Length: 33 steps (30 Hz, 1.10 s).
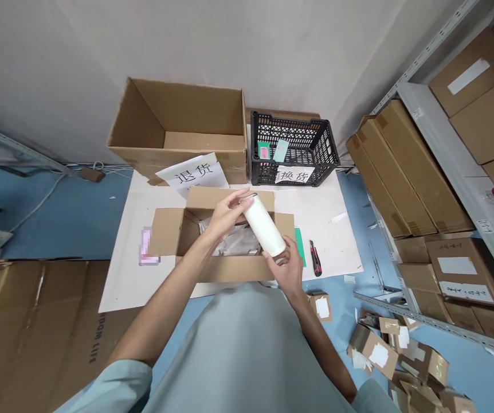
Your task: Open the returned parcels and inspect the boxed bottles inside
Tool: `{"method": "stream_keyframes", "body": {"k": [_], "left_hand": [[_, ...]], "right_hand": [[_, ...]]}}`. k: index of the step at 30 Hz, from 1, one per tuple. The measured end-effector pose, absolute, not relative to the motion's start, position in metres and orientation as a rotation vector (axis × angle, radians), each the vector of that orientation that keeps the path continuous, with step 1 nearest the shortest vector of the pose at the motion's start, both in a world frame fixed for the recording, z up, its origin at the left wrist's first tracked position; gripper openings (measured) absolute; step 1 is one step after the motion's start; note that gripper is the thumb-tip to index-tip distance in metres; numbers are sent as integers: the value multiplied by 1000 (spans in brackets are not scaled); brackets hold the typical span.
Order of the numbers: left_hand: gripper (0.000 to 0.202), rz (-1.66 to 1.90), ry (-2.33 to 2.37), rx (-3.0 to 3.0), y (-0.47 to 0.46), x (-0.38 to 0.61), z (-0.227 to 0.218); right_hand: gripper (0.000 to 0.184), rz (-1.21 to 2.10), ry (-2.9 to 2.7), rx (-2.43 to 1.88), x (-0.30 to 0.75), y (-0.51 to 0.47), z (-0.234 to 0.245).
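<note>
A white cylindrical bottle [264, 225] is tilted in both my hands above an open cardboard box [234, 269]. My left hand [227, 215] grips its upper end, where a dark rim shows. Around its lower end are the fingers of my right hand [287, 267]. Inside the box lies crumpled pale wrapping [240, 242], partly hidden by my left hand and the bottle. The box's flaps are folded outward. On the table [333, 229], right of the box, are a green flat item [300, 248] and a red and black utility knife [315, 258].
At the back stand a large open carton [178, 158] with a paper sign [195, 174] and a black plastic crate [294, 172] holding small cards. A shelf [445, 132] with cartons lines the right. Discarded boxes [376, 350] litter the floor; a big carton [58, 332] is left.
</note>
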<state>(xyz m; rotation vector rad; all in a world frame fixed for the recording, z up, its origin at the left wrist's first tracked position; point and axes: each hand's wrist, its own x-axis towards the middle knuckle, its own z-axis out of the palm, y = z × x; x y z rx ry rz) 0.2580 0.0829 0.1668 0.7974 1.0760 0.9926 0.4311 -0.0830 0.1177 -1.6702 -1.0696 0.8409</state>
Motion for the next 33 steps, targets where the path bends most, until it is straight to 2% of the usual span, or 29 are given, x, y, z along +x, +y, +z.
{"method": "stream_keyframes", "body": {"k": [7,13,18,23,25,27,31,33], "left_hand": [[67,871,996,893,77,258,179],[54,860,929,943,75,274,189],[59,868,790,861,68,299,184],[63,818,712,760,61,320,171],[61,864,754,758,60,325,167],[61,930,806,758,61,326,164],[61,1065,921,740,64,320,162],[60,1122,968,729,65,316,161]], "right_hand": [[58,1374,-634,-1246,450,-96,125],[60,1793,-173,-939,472,-103,141],[58,2004,44,-733,487,-109,146],[62,2034,23,-713,495,-114,138],[70,1976,-156,-868,503,-114,130],[72,1725,-464,-1193,519,-110,117],[53,908,-1109,-2005,559,-98,81],[51,788,-1342,-2328,571,-91,58]]}}
